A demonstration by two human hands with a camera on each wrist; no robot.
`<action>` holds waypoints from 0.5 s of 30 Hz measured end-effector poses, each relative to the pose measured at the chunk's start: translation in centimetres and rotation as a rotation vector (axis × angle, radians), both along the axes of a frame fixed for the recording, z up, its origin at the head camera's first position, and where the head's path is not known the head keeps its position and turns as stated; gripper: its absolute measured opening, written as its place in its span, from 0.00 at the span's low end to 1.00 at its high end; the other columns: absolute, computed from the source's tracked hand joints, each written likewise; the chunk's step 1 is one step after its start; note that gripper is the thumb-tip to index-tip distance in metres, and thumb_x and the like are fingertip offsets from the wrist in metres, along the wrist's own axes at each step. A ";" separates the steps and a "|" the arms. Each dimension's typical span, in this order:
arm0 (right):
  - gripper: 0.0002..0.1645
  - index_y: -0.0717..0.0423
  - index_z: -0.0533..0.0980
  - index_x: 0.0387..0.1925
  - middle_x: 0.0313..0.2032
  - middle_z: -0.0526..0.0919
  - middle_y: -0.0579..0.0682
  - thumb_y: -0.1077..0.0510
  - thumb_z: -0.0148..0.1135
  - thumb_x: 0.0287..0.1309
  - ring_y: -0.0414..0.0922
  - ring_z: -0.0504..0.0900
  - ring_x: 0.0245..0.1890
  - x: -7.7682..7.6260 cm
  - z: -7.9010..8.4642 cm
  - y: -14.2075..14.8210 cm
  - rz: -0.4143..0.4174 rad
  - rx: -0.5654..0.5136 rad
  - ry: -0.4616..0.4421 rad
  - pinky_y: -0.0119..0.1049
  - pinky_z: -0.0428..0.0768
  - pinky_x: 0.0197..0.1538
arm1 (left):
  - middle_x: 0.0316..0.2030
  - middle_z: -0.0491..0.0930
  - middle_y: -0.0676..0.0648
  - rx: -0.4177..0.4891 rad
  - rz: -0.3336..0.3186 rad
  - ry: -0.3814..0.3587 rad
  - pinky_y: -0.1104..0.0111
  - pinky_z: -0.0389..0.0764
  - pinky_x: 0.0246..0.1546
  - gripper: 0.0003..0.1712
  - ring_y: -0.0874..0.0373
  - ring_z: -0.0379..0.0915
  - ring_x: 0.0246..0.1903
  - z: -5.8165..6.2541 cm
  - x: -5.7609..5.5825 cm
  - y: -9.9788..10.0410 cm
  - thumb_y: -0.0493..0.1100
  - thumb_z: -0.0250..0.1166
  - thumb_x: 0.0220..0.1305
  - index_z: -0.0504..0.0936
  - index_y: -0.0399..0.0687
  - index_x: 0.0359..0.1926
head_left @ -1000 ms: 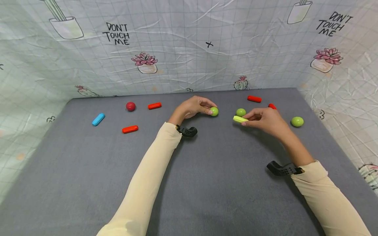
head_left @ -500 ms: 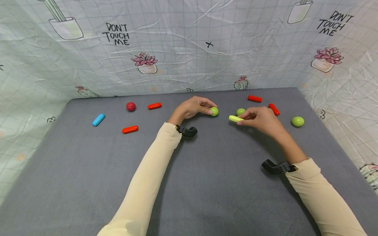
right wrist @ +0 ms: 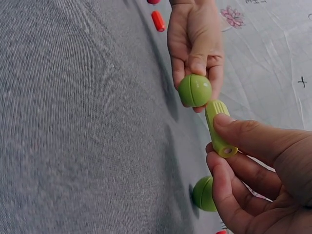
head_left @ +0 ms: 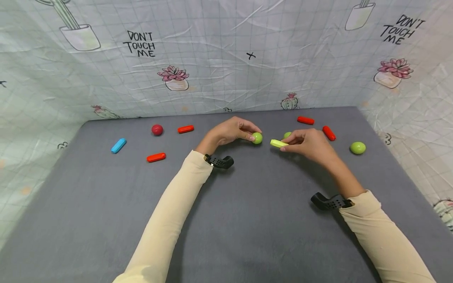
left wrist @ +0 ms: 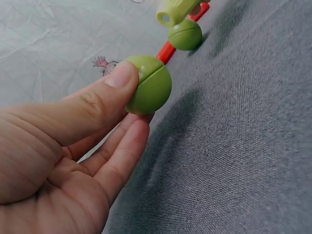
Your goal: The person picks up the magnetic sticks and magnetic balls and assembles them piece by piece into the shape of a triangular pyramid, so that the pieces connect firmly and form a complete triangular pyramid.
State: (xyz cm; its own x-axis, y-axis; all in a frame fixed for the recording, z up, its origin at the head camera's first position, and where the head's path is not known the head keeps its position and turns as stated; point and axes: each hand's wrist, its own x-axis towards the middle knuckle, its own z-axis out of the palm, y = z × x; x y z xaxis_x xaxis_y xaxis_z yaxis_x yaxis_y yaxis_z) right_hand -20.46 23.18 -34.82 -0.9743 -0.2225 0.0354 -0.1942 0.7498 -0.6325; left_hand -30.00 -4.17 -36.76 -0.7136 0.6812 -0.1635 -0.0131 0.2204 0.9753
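My left hand [head_left: 231, 131] pinches a green ball [left wrist: 150, 87] between thumb and fingers, just above the grey cloth. A seam runs round the ball. In my right hand [head_left: 309, 145] is a yellow-green ridged stick [right wrist: 218, 127] with a hole in its end, pinched by thumb and fingertips. The stick points left toward the ball, with a small gap between them in the head view. Behind the right fingertips lies a second green ball [right wrist: 204, 194], partly hidden in the head view.
At the right lie two red sticks [head_left: 328, 133] and another green ball [head_left: 358, 147]. On the left are a red ball [head_left: 157, 130], two more red sticks [head_left: 156, 157] and a blue stick [head_left: 118, 146]. A printed cloth backdrop [head_left: 219, 59] rises behind the table.
My right hand has moved left with the yellow-green stick, closer to the ball in my left hand, uncovering a red stick at the right. The left hand keeps hold of its ball.
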 end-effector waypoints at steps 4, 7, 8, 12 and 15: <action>0.15 0.46 0.89 0.42 0.40 0.90 0.47 0.48 0.79 0.53 0.41 0.86 0.39 0.2 0.4 -0.2 0.015 -0.007 -0.005 0.32 0.77 0.35 | 0.53 0.85 0.42 0.019 -0.006 -0.002 0.67 0.80 0.51 0.20 0.57 0.78 0.50 0.4 0.7 -0.3 0.27 0.69 0.63 0.83 0.33 0.57; 0.15 0.47 0.89 0.42 0.39 0.90 0.46 0.48 0.79 0.53 0.41 0.85 0.39 0.4 0.6 -0.5 0.024 -0.017 -0.013 0.32 0.77 0.36 | 0.53 0.84 0.42 0.028 -0.008 -0.025 0.66 0.80 0.52 0.21 0.56 0.79 0.50 0.6 1.2 -0.4 0.27 0.68 0.63 0.83 0.32 0.57; 0.15 0.47 0.89 0.42 0.38 0.90 0.45 0.49 0.79 0.53 0.41 0.85 0.38 0.5 0.7 -0.5 0.025 -0.022 -0.016 0.33 0.78 0.36 | 0.54 0.84 0.42 0.032 -0.007 -0.031 0.65 0.80 0.52 0.21 0.56 0.79 0.50 0.7 1.4 -0.5 0.27 0.68 0.63 0.83 0.32 0.57; 0.15 0.47 0.89 0.42 0.38 0.90 0.45 0.49 0.79 0.53 0.41 0.85 0.39 0.9 0.9 -0.8 0.031 -0.038 -0.034 0.33 0.78 0.37 | 0.52 0.85 0.42 0.056 0.006 -0.021 0.63 0.81 0.54 0.21 0.54 0.80 0.50 1.1 2.1 -0.6 0.26 0.69 0.62 0.83 0.31 0.56; 0.15 0.46 0.89 0.43 0.39 0.90 0.45 0.49 0.80 0.53 0.41 0.85 0.40 1.2 1.2 -1.0 0.038 -0.053 -0.049 0.33 0.79 0.38 | 0.49 0.86 0.41 0.083 0.026 0.027 0.61 0.82 0.53 0.20 0.52 0.81 0.50 1.3 2.8 -0.7 0.26 0.70 0.60 0.84 0.32 0.55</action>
